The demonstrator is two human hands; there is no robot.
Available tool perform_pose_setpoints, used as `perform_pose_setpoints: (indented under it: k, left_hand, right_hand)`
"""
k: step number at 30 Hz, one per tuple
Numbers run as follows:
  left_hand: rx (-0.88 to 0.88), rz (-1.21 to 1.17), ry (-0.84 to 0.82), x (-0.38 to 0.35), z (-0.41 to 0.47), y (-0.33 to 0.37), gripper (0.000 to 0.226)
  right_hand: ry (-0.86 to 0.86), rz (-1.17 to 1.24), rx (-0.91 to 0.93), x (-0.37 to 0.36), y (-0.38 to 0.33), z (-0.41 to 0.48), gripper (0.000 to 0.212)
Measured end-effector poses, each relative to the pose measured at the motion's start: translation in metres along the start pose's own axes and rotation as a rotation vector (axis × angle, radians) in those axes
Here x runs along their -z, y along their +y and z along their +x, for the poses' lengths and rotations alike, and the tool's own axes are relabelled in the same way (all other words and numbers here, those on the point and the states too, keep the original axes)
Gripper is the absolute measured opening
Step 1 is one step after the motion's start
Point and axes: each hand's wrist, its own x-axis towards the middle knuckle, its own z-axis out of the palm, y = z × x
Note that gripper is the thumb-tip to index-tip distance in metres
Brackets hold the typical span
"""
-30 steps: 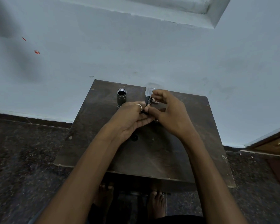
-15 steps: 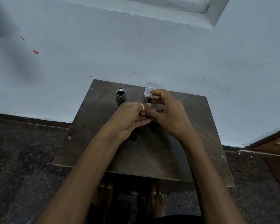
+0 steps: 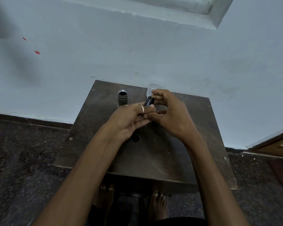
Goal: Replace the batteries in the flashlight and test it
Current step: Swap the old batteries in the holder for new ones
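Approx midway: torch (image 3: 122, 97) stands open end up, upper left of desk (image 3: 153, 157). Battery (image 3: 149, 101) at frame centre btwn both hands: left hand (image 3: 131, 119) curled round its lower end, right hand (image 3: 170, 115) pinching the top. To do: load, cap, test. Torch inside too dark to read; clear pack (image 3: 151, 88) mostly hidden behind right hand; dark spot (image 3: 135, 138) on desk unclear

One table (image 3: 178, 160) is carrying one open flashlight tube (image 3: 122, 97), far left, and one clear plastic case (image 3: 153, 86), far right. Two hands are showing, left hand (image 3: 129, 121) and right hand (image 3: 171, 116), holding one battery (image 3: 149, 101); one ring (image 3: 142, 110).
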Motion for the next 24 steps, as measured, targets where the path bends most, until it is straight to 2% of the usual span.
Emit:
perform_pose_setpoints:
  k: [8, 15, 19, 24]
  left_hand:
    - [-0.026, -0.025, 0.071, -0.005, 0.0009, -0.0011, 0.023]
    - [-0.035, -0.021, 0.107, -0.0062, 0.0024, -0.0022, 0.017]
    - [-0.047, 0.057, 0.096, -0.0072, 0.0041, -0.0047, 0.022]
    - [-0.083, 0.096, 0.109, -0.0071, 0.0065, -0.0067, 0.015]
  right_hand:
    - [-0.001, 0.002, 0.028, -0.0006, 0.0006, -0.001, 0.069]
    - [-0.011, 0.006, 0.049, -0.0024, 0.0023, -0.0021, 0.072]
    - [0.0, -0.02, 0.058, -0.0033, 0.0047, -0.0021, 0.072]
    - [-0.021, -0.043, 0.029, -0.0028, 0.0051, -0.001, 0.073]
